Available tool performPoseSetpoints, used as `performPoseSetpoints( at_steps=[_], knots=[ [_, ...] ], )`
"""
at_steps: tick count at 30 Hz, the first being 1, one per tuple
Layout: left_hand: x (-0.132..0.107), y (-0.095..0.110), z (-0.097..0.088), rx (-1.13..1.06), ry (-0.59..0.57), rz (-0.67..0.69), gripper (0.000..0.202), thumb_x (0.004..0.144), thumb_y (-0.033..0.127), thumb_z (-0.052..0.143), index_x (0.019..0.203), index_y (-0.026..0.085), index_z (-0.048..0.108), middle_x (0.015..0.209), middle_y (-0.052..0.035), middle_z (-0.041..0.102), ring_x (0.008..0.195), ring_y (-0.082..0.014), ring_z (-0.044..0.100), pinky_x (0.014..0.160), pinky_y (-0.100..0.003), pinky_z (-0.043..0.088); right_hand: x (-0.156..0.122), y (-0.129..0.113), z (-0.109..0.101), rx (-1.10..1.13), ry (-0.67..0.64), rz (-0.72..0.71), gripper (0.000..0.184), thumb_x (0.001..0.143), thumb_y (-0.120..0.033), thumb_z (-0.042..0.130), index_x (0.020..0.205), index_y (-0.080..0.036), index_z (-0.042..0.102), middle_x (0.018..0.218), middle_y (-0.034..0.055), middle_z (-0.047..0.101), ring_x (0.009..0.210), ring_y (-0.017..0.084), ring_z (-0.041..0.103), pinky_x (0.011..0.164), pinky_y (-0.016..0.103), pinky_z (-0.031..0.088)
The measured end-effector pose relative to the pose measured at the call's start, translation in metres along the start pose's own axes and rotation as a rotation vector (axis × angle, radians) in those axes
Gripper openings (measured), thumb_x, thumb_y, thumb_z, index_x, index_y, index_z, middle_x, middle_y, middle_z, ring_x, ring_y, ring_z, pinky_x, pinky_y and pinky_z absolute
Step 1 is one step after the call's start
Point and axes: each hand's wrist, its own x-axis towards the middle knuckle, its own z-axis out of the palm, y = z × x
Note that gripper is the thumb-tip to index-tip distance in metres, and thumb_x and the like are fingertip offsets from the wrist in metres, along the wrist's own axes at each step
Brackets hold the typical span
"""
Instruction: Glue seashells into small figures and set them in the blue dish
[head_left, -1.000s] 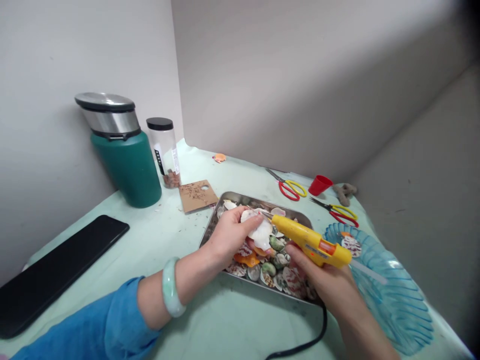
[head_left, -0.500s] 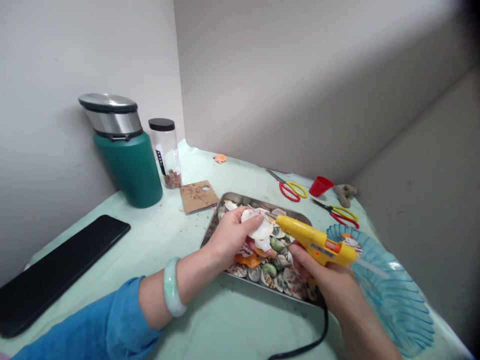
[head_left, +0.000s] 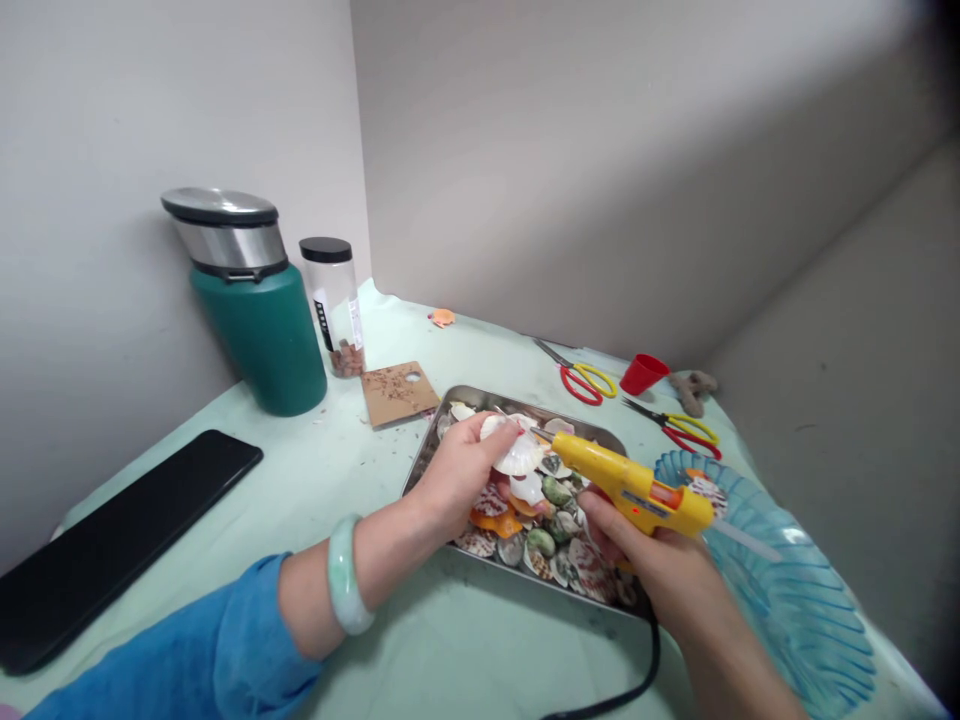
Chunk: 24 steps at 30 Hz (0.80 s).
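A white scallop shell (head_left: 519,455) is pinched in my left hand (head_left: 466,467), thumb on its face, over the metal tray (head_left: 421,462). My right hand (head_left: 637,545) is wrapped round the handle of a yellow hot glue gun (head_left: 626,478). The gun's nozzle points left, close to the shell's upper right edge; whether they touch I cannot tell. Beneath both hands the tray is full of mixed shells (head_left: 559,530), some striped, some green, some orange. A clear glue stick (head_left: 746,540) juts from the back of the gun.
A blue ribbed glass plate (head_left: 817,600) with shells on it lies at the right. Behind the tray are two pairs of scissors (head_left: 589,382), a red cup (head_left: 643,374), and a brown card (head_left: 401,393). A jar (head_left: 337,310), green canister (head_left: 262,340) and black slab (head_left: 127,540) stand or lie leftward. A black cord (head_left: 637,690) runs along the front.
The shell in my left hand has tilted slightly, and the gun's nozzle has drawn back a little from it. Both hands keep their holds.
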Motion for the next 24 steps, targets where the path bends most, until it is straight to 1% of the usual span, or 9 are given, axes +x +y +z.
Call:
performPoseSetpoints(
  at_steps=[1, 6, 12, 17, 20, 22, 24],
  knots=[
    [0.0002, 0.0005, 0.0001, -0.01, 0.006, 0.002, 0.025, 0.078, 0.037, 0.064, 0.077, 0.014, 0.054, 0.062, -0.0015, 0.059, 0.046, -0.0084, 0.05, 0.038, -0.016, 0.038, 0.0003, 0.0002, 0.0001, -0.003, -0.013, 0.02, 0.038, 0.065, -0.05, 0.072, 0.088, -0.021, 0.074, 0.061, 0.0008, 0.064, 0.059, 0.019, 0.06, 0.05, 0.027, 0.046],
    [0.0001, 0.003, 0.0008, -0.021, 0.007, -0.006, 0.026, 0.078, 0.038, 0.064, 0.078, 0.014, 0.055, 0.062, -0.0013, 0.057, 0.047, -0.0081, 0.049, 0.039, -0.016, 0.039, 0.0008, 0.0005, 0.0009, 0.007, 0.005, 0.022, 0.037, 0.063, -0.05, 0.073, 0.085, -0.021, 0.074, 0.061, 0.0012, 0.066, 0.062, 0.021, 0.062, 0.052, 0.028, 0.047],
    [-0.002, 0.0043, 0.0016, 0.001, 0.013, -0.01, 0.027, 0.077, 0.04, 0.064, 0.078, 0.014, 0.056, 0.063, -0.0023, 0.059, 0.048, -0.0087, 0.051, 0.039, -0.016, 0.039, -0.0002, -0.0006, 0.0004, -0.007, -0.012, 0.048, 0.043, 0.063, -0.053, 0.073, 0.089, -0.019, 0.073, 0.063, 0.0019, 0.066, 0.065, 0.023, 0.063, 0.052, 0.029, 0.045],
    [-0.0036, 0.0043, 0.0025, 0.04, -0.027, -0.035, 0.028, 0.078, 0.039, 0.063, 0.074, 0.013, 0.054, 0.061, -0.0028, 0.06, 0.041, -0.0067, 0.046, 0.037, -0.017, 0.036, 0.0001, -0.0014, 0.0018, 0.027, 0.007, 0.062, 0.04, 0.064, -0.053, 0.073, 0.086, -0.02, 0.071, 0.064, 0.0006, 0.067, 0.06, 0.021, 0.062, 0.052, 0.029, 0.045],
    [-0.0028, 0.0036, 0.0019, 0.034, -0.018, -0.03, 0.027, 0.078, 0.039, 0.062, 0.075, 0.013, 0.054, 0.063, -0.0038, 0.062, 0.041, -0.0067, 0.046, 0.038, -0.018, 0.036, 0.0004, -0.0005, 0.0019, 0.069, 0.009, 0.076, 0.038, 0.063, -0.052, 0.074, 0.085, -0.02, 0.07, 0.07, 0.0019, 0.07, 0.064, 0.022, 0.064, 0.054, 0.03, 0.048],
    [-0.0019, 0.003, 0.0014, 0.027, -0.009, -0.024, 0.027, 0.078, 0.039, 0.062, 0.077, 0.013, 0.055, 0.063, -0.0034, 0.061, 0.041, -0.007, 0.046, 0.038, -0.018, 0.036, 0.0005, 0.0003, 0.0018, 0.076, -0.003, 0.078, 0.038, 0.063, -0.051, 0.074, 0.085, -0.02, 0.07, 0.071, 0.0024, 0.07, 0.065, 0.023, 0.065, 0.053, 0.029, 0.048],
    [-0.0012, 0.0025, 0.001, 0.018, -0.003, -0.021, 0.027, 0.078, 0.039, 0.063, 0.078, 0.013, 0.055, 0.062, -0.0027, 0.06, 0.042, -0.0075, 0.047, 0.038, -0.018, 0.037, 0.0003, 0.0009, 0.0019, 0.06, -0.018, 0.073, 0.038, 0.064, -0.05, 0.074, 0.086, -0.019, 0.071, 0.067, 0.0016, 0.069, 0.062, 0.022, 0.064, 0.049, 0.028, 0.046]
  ],
)
